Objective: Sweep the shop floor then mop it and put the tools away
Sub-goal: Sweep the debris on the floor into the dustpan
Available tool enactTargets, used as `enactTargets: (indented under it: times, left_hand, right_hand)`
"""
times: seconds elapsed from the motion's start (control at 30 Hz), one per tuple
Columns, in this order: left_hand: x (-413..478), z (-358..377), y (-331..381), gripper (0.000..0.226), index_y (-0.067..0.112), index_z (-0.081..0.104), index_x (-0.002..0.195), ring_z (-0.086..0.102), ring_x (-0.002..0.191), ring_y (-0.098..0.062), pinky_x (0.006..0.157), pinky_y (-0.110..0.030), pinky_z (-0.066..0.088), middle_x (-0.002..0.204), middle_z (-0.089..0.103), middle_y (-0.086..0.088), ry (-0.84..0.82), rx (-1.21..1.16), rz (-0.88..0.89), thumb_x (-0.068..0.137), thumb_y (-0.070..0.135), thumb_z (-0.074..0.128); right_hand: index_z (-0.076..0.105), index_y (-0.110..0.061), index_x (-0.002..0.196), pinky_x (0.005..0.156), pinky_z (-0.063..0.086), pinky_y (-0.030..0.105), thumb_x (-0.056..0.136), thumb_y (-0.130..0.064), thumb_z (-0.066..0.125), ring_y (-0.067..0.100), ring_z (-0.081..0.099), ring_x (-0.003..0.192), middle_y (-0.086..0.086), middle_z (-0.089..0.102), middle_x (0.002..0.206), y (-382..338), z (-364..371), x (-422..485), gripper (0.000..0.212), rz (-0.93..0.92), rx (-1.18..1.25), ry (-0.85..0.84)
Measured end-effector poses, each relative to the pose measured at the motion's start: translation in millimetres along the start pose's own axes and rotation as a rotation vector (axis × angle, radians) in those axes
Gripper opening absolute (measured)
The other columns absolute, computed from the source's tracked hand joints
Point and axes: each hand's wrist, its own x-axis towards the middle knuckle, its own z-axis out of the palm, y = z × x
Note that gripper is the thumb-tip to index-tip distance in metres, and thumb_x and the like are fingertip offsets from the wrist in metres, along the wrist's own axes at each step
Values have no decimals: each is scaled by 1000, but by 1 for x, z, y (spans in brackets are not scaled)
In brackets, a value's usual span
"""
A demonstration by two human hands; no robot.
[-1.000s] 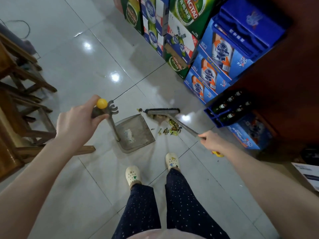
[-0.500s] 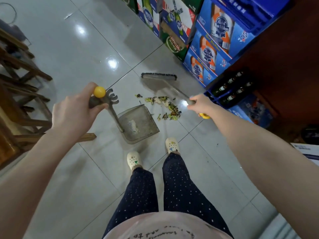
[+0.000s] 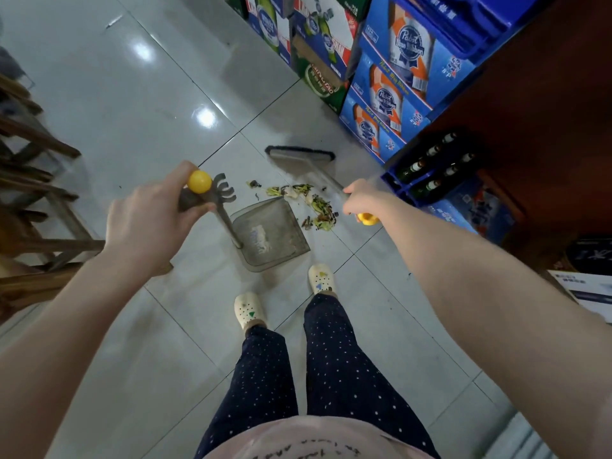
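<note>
Here the left hand (image 3: 149,220) clamps its fingers on the dustpan (image 3: 275,233) handle, the right hand (image 3: 364,200) on the broom (image 3: 299,155), its head on the floor (image 3: 132,111) beyond the scraps (image 3: 318,207). Both seem light and stiff, best held high.

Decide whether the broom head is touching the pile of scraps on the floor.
Apart. The head view shows a strip of bare tile between the broom head and the scraps, which lie nearer the dustpan.
</note>
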Motion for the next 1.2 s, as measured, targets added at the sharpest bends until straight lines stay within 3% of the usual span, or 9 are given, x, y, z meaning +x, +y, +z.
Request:
enactTargets:
  times: [0.1,0.17,0.23,0.43,0.53,0.63,0.93,1.07,1.2]
  left_hand:
    - [0,3,11,33,17,48,105,60,81,-39,58,-33,30,70,49,3,-36,-16,25,87,42,59]
    - [-2,2,15,30,19,47,104,59,80,-38,58,-31,28,67,43,9,-57,-31,37,88,43,58]
    - [-4,0,16,29,21,47,104,60,80,-37,58,-31,29,73,53,5,-62,-29,68,89,43,57]
    - [-14,1,15,29,22,47,107,60,76,-34,55,-30,32,82,63,-1,-56,-7,169,90,45,54]
    - [-23,-2,7,29,23,48,105,60,76,-32,54,-29,32,77,58,4,-56,-18,179,89,46,54]
    - [-34,-8,-9,29,22,48,102,60,73,-32,53,-28,30,70,50,9,-35,-35,163,88,46,56]
    - [-75,-22,-63,28,28,43,97,61,72,-28,53,-28,38,68,47,14,-15,-32,92,86,49,57]
    - [-95,-31,-89,27,29,43,96,61,72,-26,57,-31,41,69,54,11,1,-49,-4,85,50,57]
    - [-113,-35,-106,27,26,47,98,62,72,-27,57,-32,44,72,58,12,21,-56,-52,84,46,60]
  right_hand:
    - [30,-17,149,84,47,33,87,-4,52,27,57,100,12,51,132,21,17,-18,67,24,30,-24]
    - [32,-16,148,72,48,31,87,-2,50,23,56,83,13,55,124,35,32,-29,65,30,49,-33]
    - [38,-14,144,64,49,30,86,-1,49,18,54,73,13,59,117,45,45,-39,61,27,40,-41]
    - [48,-7,135,65,52,33,82,6,49,23,58,75,19,61,110,60,66,-68,54,17,85,-56]
    - [55,-7,127,66,56,37,81,6,48,23,58,74,20,61,111,62,70,-84,48,2,95,-12]
    - [54,-12,131,60,50,30,83,5,50,20,57,71,14,60,111,62,77,-105,51,-17,97,-4]
    - [45,-24,141,47,44,29,81,4,42,21,54,58,15,61,99,1,82,-98,66,-130,2,-25]
    - [44,-20,142,48,45,26,84,3,44,19,54,64,11,57,103,-42,80,-78,63,-193,-114,-61]
    - [53,-13,131,51,45,32,84,3,47,22,55,60,21,63,100,-77,79,-56,50,-252,-173,-105]
